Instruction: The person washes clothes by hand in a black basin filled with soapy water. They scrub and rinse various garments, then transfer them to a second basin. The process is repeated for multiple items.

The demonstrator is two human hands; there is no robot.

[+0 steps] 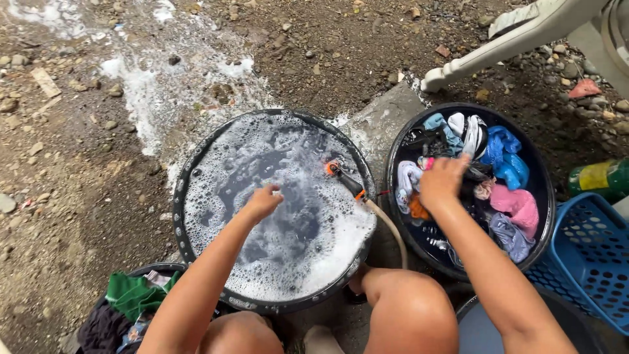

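A wide black basin [187,236] full of soapy, foamy water sits in front of me. My left hand [263,201] dips into the suds near its middle, fingers curled; whether it holds anything under the foam is hidden. A hose nozzle [343,178] with orange parts rests on the basin's right rim. My right hand [443,180] reaches into a second black basin [545,196] on the right and grips a piece of the wet laundry [504,196] piled there: blue, pink, white and dark pieces.
A tub with green and dark clothes [134,295] stands at the lower left. A blue perforated basket [590,255] and a green bottle [599,177] are at the right. White plastic furniture legs [498,49] stand behind. The ground is wet gravel with foam patches.
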